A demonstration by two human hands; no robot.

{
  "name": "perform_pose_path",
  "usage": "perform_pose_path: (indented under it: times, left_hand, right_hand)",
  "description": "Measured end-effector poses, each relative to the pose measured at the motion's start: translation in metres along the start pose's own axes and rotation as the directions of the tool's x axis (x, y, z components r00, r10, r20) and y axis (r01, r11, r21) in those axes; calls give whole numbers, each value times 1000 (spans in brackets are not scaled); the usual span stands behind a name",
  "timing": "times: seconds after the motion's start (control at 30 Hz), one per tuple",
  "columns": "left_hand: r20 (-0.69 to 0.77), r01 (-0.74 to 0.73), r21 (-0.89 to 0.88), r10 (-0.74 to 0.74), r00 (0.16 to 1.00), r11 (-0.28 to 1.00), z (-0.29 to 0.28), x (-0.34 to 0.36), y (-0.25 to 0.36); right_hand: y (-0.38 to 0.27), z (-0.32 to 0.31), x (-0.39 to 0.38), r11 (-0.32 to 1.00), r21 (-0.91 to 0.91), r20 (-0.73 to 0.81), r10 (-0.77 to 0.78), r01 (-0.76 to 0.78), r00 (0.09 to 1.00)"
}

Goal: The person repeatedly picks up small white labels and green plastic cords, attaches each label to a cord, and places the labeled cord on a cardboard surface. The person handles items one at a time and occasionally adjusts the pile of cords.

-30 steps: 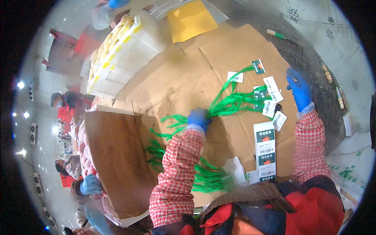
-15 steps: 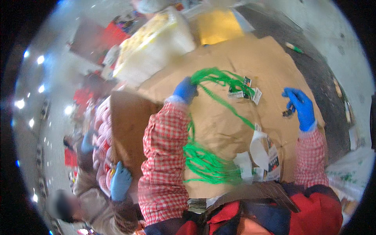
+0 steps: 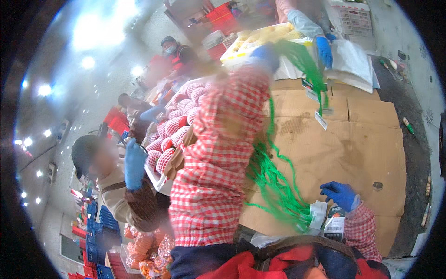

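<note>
My left hand (image 3: 265, 56), in a blue glove and blurred, is raised over the far left of the cardboard. It grips one end of a bundle of green mesh bags (image 3: 304, 63), whose white and black tags (image 3: 320, 120) dangle to the right. More green mesh bags (image 3: 274, 186) lie below on the cardboard (image 3: 344, 144), their labels (image 3: 318, 215) near my body. Close to those labels is my right hand (image 3: 341, 195), also blue-gloved, fingers bent loosely and apart. Nothing shows in it. A black-and-white tag (image 3: 335, 223) sits just below it.
A box of fruit in pink foam nets (image 3: 179, 121) stands left, beside a co-worker's gloved hand (image 3: 134, 165). Beyond the cardboard are a white foam box (image 3: 288, 67), a white bag (image 3: 350, 63) and another person's blue-gloved hand (image 3: 324, 52). A green-and-white marker (image 3: 408, 125) lies right.
My left hand has lifted the bundle of green mesh bags off the cardboard, away from me. My right hand has come nearer my body. The view has swung left.
</note>
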State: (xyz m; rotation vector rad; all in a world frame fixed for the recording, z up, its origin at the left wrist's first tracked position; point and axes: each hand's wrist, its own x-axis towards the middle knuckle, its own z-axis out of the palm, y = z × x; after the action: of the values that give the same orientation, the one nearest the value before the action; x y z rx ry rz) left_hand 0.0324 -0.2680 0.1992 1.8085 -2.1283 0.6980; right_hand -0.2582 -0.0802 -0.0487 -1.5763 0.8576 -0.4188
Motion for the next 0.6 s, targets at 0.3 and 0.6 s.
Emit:
perform_pose_path:
  times: [0.3,0.6]
  left_hand:
    - [529,-24,-259,162,833,966,-10,-25,-10]
    - [633,380,-634,170,755,673,-7,-13,-44]
  right_hand:
    - [21,7,18,994,69,-33,90,-88,995]
    - [31,21,34,984,130,-28,129,-125,991]
